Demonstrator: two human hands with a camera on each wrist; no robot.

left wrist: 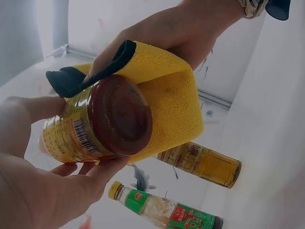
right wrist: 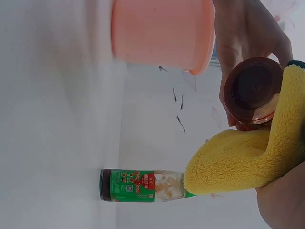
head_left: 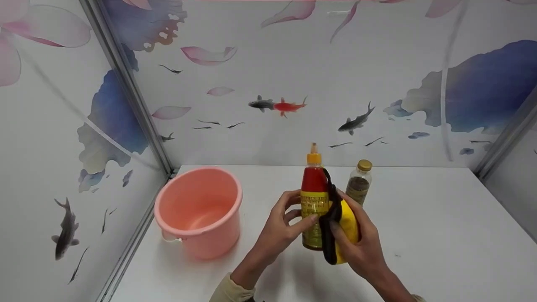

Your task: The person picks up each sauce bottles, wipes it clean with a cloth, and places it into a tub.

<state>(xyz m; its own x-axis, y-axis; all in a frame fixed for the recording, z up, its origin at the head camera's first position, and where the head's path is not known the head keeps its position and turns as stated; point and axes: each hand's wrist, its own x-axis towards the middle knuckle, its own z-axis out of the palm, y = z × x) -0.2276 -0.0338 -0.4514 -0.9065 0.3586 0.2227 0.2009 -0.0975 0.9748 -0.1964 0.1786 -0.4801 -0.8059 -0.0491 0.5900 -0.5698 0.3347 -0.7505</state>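
My left hand (head_left: 275,230) grips a squeeze bottle (head_left: 314,201) with a red and yellow label and an orange nozzle cap, held nearly upright above the table. Against its right side, my right hand (head_left: 365,243) holds a yellow cloth (head_left: 349,226) with a dark border. The left wrist view shows the bottle's dark red base (left wrist: 121,114) toward the camera, with the plush cloth (left wrist: 171,102) folded around its far side. From the right wrist, the cloth (right wrist: 233,160) hangs beside the bottle's base (right wrist: 252,88).
A pink bucket (head_left: 199,228) stands on the white table (head_left: 436,226) at left. Behind my right hand stands a gold-capped glass bottle (head_left: 359,184). The left wrist view shows a green-labelled bottle (left wrist: 190,217) and an amber bottle (left wrist: 214,167). Printed panels (head_left: 268,75) enclose the table.
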